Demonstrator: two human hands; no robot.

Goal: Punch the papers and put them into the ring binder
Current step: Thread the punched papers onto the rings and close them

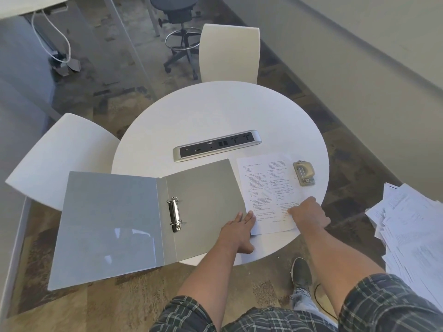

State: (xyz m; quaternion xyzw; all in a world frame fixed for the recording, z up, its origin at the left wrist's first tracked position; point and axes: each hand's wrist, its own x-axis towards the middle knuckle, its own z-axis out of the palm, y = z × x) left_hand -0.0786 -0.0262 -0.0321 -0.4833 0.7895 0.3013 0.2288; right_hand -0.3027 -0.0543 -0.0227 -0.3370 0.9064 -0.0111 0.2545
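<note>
Binder (pixel 134 224) open, rings (pixel 175 215) bare, hands flat — left (pixel 236 232), right (pixel 309 214) — pressing paper (pixel 266 195).

A round white table (pixel 215 111) carries a silver-framed socket strip (pixel 217 145) at centre, an open grey ring binder (pixel 115 224) at eight o'clock, a printed paper sheet (pixel 266 185) at four, and a beige hole punch (pixel 304 173) at three.

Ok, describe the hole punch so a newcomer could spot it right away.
Start at the round white table and find the printed sheet on its right half. The hole punch sits just beyond that sheet's far right corner, near the table edge. It is the only small beige-and-metal tool there, far smaller than the long socket strip.
</note>
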